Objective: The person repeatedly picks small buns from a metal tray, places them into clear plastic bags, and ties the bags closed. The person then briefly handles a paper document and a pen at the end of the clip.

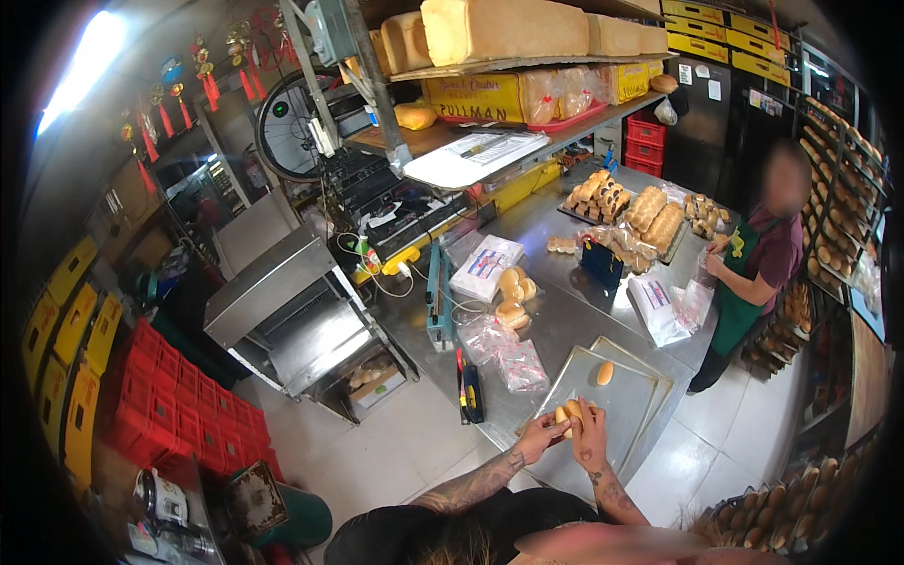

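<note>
Small golden bread rolls are gripped between my two hands above the near end of the steel table. My left hand closes on them from the left, and my right hand wraps them from the right. How many rolls I hold is partly hidden by my fingers. Just beyond my hands, one single roll lies on a flat metal baking tray; a second tray edge shows under it. Left of the trays sit clear printed plastic bags, with several more rolls behind them.
A blue bar-shaped device stands at the table's left edge. White packs and loaves lie farther back. A co-worker in a green apron handles a bag at the right. Above hangs a shelf with large loaves.
</note>
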The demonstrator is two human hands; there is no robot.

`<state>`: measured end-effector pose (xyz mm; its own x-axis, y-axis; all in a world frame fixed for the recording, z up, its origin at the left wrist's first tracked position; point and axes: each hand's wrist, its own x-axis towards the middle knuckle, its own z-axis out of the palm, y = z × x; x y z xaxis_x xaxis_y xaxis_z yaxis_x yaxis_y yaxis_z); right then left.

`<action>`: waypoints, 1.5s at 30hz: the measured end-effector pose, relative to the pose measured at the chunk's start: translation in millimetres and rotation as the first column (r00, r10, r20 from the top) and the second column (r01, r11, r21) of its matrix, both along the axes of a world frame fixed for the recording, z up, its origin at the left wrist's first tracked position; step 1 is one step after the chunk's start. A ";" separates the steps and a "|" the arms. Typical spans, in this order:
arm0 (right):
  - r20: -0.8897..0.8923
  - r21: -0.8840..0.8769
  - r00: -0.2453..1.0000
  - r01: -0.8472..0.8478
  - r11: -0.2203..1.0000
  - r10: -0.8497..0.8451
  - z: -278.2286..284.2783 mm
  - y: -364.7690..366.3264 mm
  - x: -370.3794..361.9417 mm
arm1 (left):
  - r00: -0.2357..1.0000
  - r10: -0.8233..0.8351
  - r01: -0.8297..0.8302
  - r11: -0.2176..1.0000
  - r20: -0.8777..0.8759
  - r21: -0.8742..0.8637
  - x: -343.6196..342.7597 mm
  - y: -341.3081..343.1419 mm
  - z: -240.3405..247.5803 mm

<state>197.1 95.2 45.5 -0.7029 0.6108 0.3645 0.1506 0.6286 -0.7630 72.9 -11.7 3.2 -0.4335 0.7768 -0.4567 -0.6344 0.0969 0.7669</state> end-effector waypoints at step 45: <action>0.575 0.158 0.778 0.200 0.967 -0.255 20.2 -32.8 -34.4 | 0.303 -0.083 0.706 0.689 -0.949 0.165 -4.7 -21.4 82.5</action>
<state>162.7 62.4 65.6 -0.6416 0.7669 -0.0151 0.6977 0.5753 -0.4270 68.2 -33.1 85.8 0.1250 0.9000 0.4175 0.3673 -0.4329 0.8232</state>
